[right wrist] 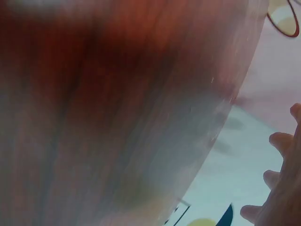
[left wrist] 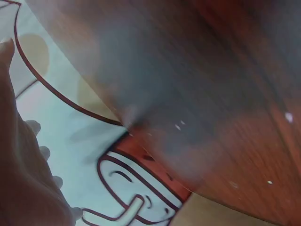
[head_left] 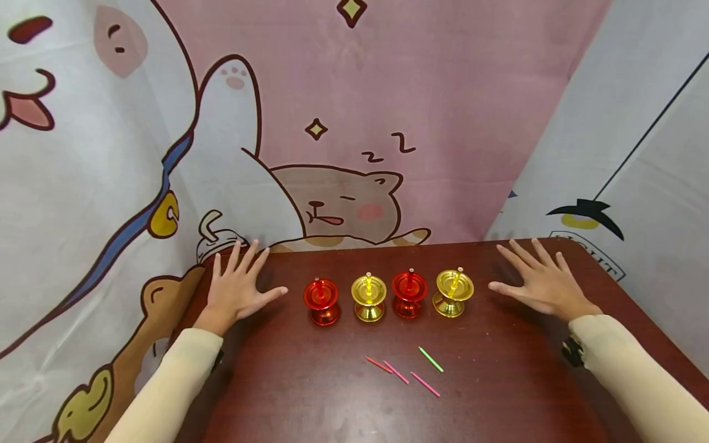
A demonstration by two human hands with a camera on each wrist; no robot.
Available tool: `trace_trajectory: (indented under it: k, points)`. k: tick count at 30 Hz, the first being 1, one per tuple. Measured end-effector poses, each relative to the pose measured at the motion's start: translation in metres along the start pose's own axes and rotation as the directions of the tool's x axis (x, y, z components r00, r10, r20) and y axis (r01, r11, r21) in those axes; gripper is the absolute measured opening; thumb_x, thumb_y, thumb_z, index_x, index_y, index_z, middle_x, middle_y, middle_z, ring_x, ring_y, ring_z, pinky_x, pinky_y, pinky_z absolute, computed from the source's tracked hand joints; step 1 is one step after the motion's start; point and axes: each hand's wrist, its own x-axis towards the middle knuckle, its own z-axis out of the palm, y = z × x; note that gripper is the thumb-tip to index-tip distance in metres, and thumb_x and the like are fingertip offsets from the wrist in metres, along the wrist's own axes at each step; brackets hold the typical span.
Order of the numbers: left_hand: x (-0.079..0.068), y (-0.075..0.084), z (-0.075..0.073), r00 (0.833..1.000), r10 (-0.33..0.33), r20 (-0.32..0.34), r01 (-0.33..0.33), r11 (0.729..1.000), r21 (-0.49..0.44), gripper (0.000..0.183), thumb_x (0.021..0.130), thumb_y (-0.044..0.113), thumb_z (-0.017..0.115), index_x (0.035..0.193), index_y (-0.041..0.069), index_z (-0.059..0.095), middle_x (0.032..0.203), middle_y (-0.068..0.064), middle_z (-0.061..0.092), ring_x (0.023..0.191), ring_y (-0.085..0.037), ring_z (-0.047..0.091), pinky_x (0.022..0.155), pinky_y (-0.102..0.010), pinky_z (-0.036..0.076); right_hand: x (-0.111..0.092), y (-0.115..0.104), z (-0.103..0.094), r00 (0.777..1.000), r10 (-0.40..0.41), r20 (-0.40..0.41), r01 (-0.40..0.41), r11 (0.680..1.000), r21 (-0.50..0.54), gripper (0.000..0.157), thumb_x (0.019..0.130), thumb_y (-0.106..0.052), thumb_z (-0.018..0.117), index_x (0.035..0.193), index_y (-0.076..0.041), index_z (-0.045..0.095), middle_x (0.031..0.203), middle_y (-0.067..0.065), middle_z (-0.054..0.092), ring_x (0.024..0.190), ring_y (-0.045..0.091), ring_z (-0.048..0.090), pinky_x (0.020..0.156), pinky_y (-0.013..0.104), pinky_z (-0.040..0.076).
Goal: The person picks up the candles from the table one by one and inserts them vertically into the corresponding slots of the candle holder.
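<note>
Backdrop [head_left: 471,92]: cartoon print, pink/white/grey, behind tbl. Tbl [head_left: 299,400]: dark red-brown, glossy. Cream sleeves [head_left: 166,381] reach in from both sides. L hand [head_left: 237,292] at L side of tbl, R hand [head_left: 545,284] at R side; well apart from each other, fingers straight & spread, both clear of the holders; can't tell if either touches tabletop. L thumb twd nearest red holder, R thumb twd nearest gold one.

Holders in a row btwn hands, L to R: red holder [head_left: 325,315], gold holder [head_left: 369,312], 2nd red holder [head_left: 408,308], 2nd gold holder [head_left: 448,306]. Each w/ a candle: red candle [head_left: 318,288], yellow candle [head_left: 368,283], 2nd red candle [head_left: 411,281], 2nd yellow candle [head_left: 456,282], last one tilted R.

Loose on tbl, near side of row: green stick [head_left: 431,359], two pink sticks [head_left: 425,384], red stick [head_left: 378,365] just beside L pink.
</note>
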Motion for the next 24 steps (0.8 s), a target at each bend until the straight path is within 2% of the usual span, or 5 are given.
trace_trajectory:
  k: [8,12,17,20,24]
  points:
    - [-0.013,0.026,-0.006,0.993,0.106,-0.042,-0.105,0.994,0.011,0.113,0.089,0.088,0.06,0.175,0.02,0.033,0.183,-0.008,0.02,0.168,-0.04,0.005,0.128,-0.073,0.001,-0.019,-0.031,0.006,0.991,-0.112,-0.074,0.109,0.993,-0.038,0.103,0.094,-0.076,0.067,0.176,-0.026,0.029,0.178,0.018,0.03,0.164,0.052,0.014,0.123,0.081,0.004]
    - [-0.021,0.038,-0.008,0.988,0.14,-0.059,-0.141,0.99,-0.022,0.114,0.087,0.085,0.065,0.175,0.02,0.034,0.183,-0.007,0.02,0.168,-0.041,0.007,0.128,-0.074,0.002,-0.03,-0.047,0.008,0.982,-0.16,-0.1,0.157,0.987,-0.036,0.103,0.093,-0.075,0.071,0.175,-0.024,0.033,0.177,0.017,0.033,0.165,0.049,0.016,0.126,0.078,0.006]
    - [-0.03,0.052,-0.008,0.988,0.136,-0.072,-0.143,0.985,-0.101,0.117,0.086,0.084,0.069,0.176,0.021,0.029,0.184,-0.005,0.017,0.168,-0.04,0.007,0.128,-0.074,0.003,-0.046,-0.067,0.009,0.98,-0.176,-0.093,0.179,0.984,0.023,0.103,0.093,-0.07,0.075,0.173,-0.019,0.035,0.176,0.017,0.036,0.165,0.046,0.018,0.125,0.077,0.013]
    - [-0.035,0.06,-0.006,0.99,0.12,-0.07,-0.13,0.979,-0.157,0.118,0.086,0.082,0.072,0.177,0.02,0.028,0.184,-0.007,0.017,0.168,-0.041,0.008,0.127,-0.075,0.005,-0.055,-0.077,0.009,0.985,-0.162,-0.058,0.166,0.983,0.074,0.104,0.093,-0.066,0.078,0.171,-0.011,0.038,0.173,0.02,0.038,0.162,0.048,0.024,0.121,0.078,0.024]
    - [-0.04,0.069,-0.003,0.994,0.085,-0.07,-0.101,0.96,-0.261,0.118,0.086,0.077,0.076,0.177,0.02,0.026,0.183,-0.008,0.021,0.168,-0.041,0.01,0.126,-0.076,0.007,-0.067,-0.09,0.011,0.994,-0.105,0.014,0.102,0.983,0.15,0.099,0.095,-0.064,0.078,0.165,-0.003,0.043,0.165,0.028,0.045,0.152,0.053,0.041,0.109,0.078,0.042]
